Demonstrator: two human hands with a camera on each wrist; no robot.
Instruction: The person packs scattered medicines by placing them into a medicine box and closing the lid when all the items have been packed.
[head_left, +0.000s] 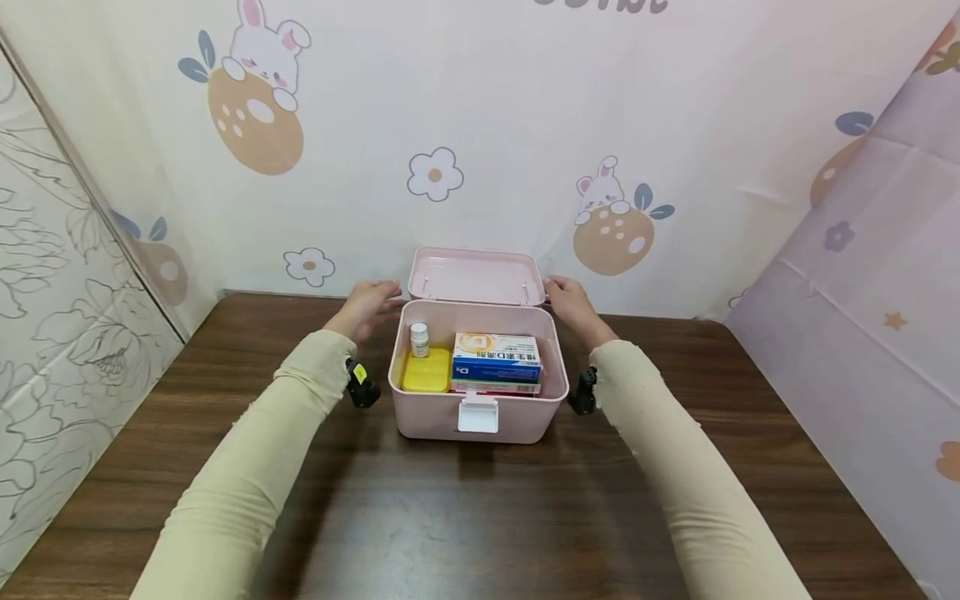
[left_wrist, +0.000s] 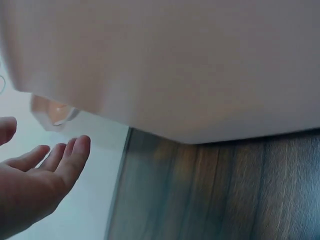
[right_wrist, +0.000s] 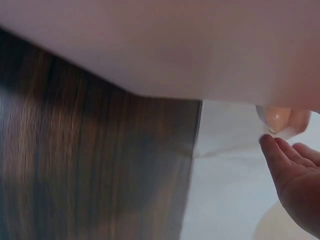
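Note:
A pink storage box stands on the table with its lid tipped back behind it. Inside are a small white bottle, a yellow case and a blue-and-white medicine box lying on another flat carton. My left hand is just left of the lid, its fingers extended and apart from the box in the left wrist view. At the lid's right edge is my right hand, its fingertips right at the edge. Its fingers look nearly straight in the right wrist view; the thumb is hidden there.
A white latch hangs on the box's front. The dark wooden table ends close behind the lid, against a wall covering printed with rabbits and flowers. Patterned panels also rise at the left and right sides.

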